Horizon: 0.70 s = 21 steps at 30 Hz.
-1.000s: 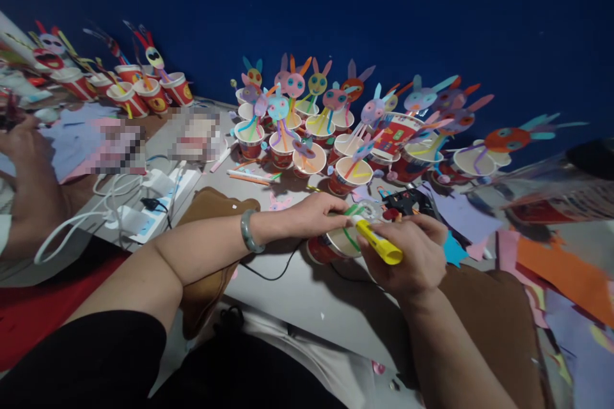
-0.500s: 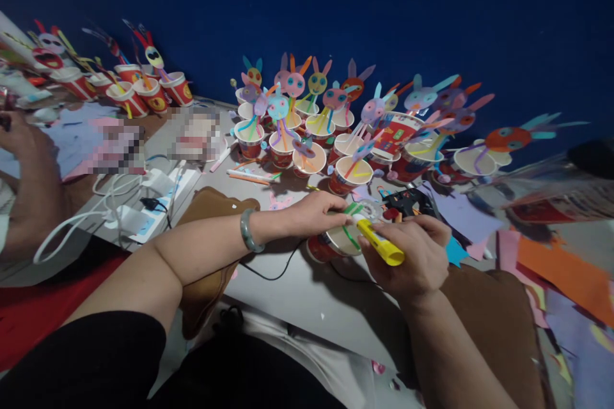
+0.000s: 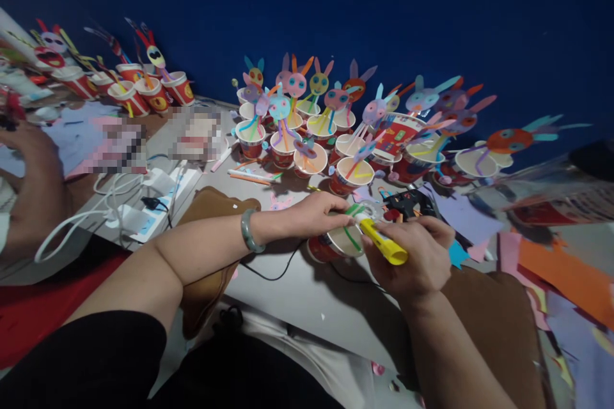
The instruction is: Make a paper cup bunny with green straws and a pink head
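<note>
Two sets of fingers nearly met over the pale grey table [image 3: 307, 297]: those of the right hand [image 3: 419, 259] were wrapped firmly around a bright yellow cylindrical tube with a white tip [image 3: 387, 247], while the left hand [image 3: 317, 212] had thumb and forefinger pinched on a narrow green strip [image 3: 355, 209], right beside that tip. Just below, a red printed paper cup with a white inside [image 3: 320, 250] was tilted, more green showing at its mouth. Farther back stood red-and-white paper cups [image 3: 341, 186] bearing colourful paper rabbit heads [image 3: 279, 109]; an orange paper sheet [image 3: 559, 268] lay to the right.
</note>
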Each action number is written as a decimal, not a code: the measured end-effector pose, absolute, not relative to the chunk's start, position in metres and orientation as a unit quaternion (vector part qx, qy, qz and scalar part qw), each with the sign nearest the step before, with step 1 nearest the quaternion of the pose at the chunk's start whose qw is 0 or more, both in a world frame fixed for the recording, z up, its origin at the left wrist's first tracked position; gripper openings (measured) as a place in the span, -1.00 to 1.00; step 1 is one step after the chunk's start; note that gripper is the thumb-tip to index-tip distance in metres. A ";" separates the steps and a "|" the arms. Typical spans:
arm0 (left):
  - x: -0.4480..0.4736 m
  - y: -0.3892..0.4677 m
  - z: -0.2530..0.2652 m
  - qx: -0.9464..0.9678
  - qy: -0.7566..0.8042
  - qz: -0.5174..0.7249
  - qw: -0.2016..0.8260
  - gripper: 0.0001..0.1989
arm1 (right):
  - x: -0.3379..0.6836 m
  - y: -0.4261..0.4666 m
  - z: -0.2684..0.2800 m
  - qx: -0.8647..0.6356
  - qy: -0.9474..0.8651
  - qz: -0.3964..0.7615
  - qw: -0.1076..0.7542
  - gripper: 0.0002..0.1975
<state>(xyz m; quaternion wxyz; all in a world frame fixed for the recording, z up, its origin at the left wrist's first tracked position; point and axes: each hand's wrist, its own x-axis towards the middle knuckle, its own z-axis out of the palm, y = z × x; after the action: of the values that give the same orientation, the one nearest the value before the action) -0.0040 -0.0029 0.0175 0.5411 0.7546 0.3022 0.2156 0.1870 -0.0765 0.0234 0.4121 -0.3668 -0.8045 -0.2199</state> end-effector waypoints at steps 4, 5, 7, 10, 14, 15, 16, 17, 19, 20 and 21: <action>-0.004 -0.003 0.016 0.760 0.290 0.209 0.543 -0.75 | 0.184 -0.073 0.024 -0.353 -0.823 -0.216 0.389 -0.77; -0.004 -0.004 0.016 0.763 0.286 0.206 0.543 -0.76 | 0.185 -0.072 0.023 -0.356 -0.822 -0.219 0.387 -0.76; -0.005 -0.005 0.017 0.767 0.283 0.200 0.540 -0.73 | 0.190 -0.070 0.021 -0.368 -0.809 -0.238 0.392 -0.73; -0.005 -0.005 0.019 0.773 0.285 0.200 0.531 -0.64 | 0.197 -0.070 0.018 -0.393 -0.771 -0.269 0.422 -0.68; -0.005 -0.004 0.018 0.773 0.295 0.204 0.523 -0.66 | 0.195 -0.073 0.020 -0.394 -0.770 -0.237 0.442 -0.71; -0.005 -0.004 0.018 0.773 0.296 0.205 0.522 -0.68 | 0.193 -0.074 0.021 -0.384 -0.786 -0.223 0.431 -0.72; -0.004 -0.004 0.017 0.774 0.296 0.204 0.521 -0.71 | 0.192 -0.074 0.021 -0.373 -0.803 -0.213 0.414 -0.73; -0.004 -0.004 0.017 0.775 0.295 0.202 0.522 -0.73 | 0.191 -0.073 0.021 -0.364 -0.815 -0.210 0.398 -0.73; -0.004 -0.004 0.018 0.773 0.294 0.198 0.526 -0.74 | 0.191 -0.072 0.020 -0.366 -0.818 -0.223 0.384 -0.72; -0.005 -0.005 0.018 0.771 0.295 0.198 0.528 -0.72 | 0.192 -0.071 0.019 -0.376 -0.807 -0.237 0.390 -0.72; -0.005 -0.005 0.019 0.770 0.294 0.199 0.530 -0.69 | 0.194 -0.070 0.019 -0.387 -0.792 -0.250 0.400 -0.71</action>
<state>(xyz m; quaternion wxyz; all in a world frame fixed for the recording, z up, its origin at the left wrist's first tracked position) -0.0047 -0.0049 0.0192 0.5299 0.7701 0.2945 0.1985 0.1937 -0.0702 0.0185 0.4005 -0.3875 -0.7917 -0.2504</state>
